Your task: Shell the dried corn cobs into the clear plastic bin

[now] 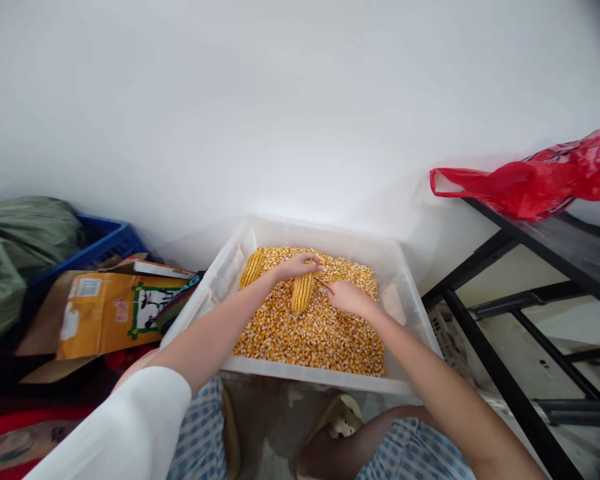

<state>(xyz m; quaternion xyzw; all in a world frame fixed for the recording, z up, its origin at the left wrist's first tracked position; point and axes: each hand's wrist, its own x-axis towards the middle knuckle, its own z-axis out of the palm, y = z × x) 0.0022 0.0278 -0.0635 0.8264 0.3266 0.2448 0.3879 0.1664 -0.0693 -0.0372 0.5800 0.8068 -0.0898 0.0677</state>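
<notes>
My left hand (300, 265) is closed round the upper end of a yellow corn cob (303, 293), whose lower end points toward me over the loose kernels. In my right hand (347, 297) is a thin dark pointed tool (323, 285), its tip at the right side of the cob. What kind of tool it is I cannot make out, since the fist hides its handle. Beneath both hands, loose corn kernels (300, 343) cover the bottom of a white plastic bin (330, 381). More corn cobs (253, 268) lie at the bin's left side.
An opened yellow cardboard box (103, 313) and a blue crate (105, 243) with green cloth (25, 247) stand on the left. To the right is a black metal frame (500, 360) with a red plastic bag (525, 187) on top. A white wall rises behind the bin.
</notes>
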